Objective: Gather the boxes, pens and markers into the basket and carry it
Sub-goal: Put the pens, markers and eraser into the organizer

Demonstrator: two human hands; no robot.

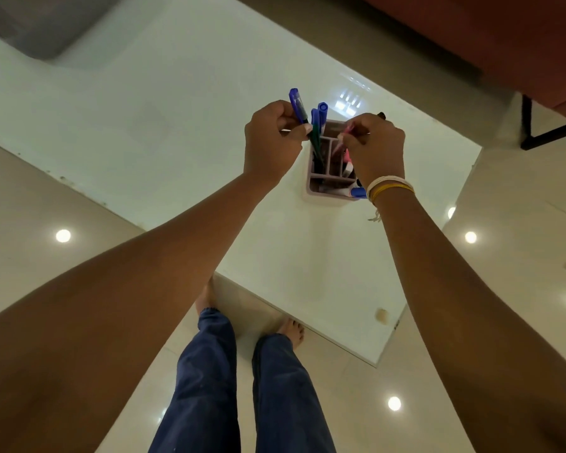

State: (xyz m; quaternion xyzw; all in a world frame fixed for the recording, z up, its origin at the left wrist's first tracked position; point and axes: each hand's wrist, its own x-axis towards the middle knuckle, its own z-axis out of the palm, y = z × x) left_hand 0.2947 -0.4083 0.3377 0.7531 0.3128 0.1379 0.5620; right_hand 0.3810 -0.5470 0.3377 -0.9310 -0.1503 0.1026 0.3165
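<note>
on the white table (177, 132), near its right-hand edge and well back from the near corner, a small pink basket (332, 188) with inner dividers is seen standing upright. several pens and markers are already stood in its compartments, blue caps (321, 111) rising above the rim on the far-left side, and a blue-tipped marker (356, 192) lies at the near-right side. no boxes can be made out.

the left hand (272, 142) is held just above the basket's left side with fingers curled around a blue-capped pen (297, 104), which is pinched near its lower half and tilted slightly left. the right hand (373, 148) is held over the basket's right side, its fingertips pinched on a thin pink pen (345, 135) that is angled down toward a compartment; a dark tip showing past the knuckles may be a second item, but that cannot be told.

the pens are judged light, stiff and smooth, so a pinch at mid-barrel should be enough, with caps kept upward to avoid them slipping through. the basket looks rigid plastic and light even when filled; it is best taken by two opposite walls at the rim, kept level, since the tall pens could tip it or spill out.
</note>
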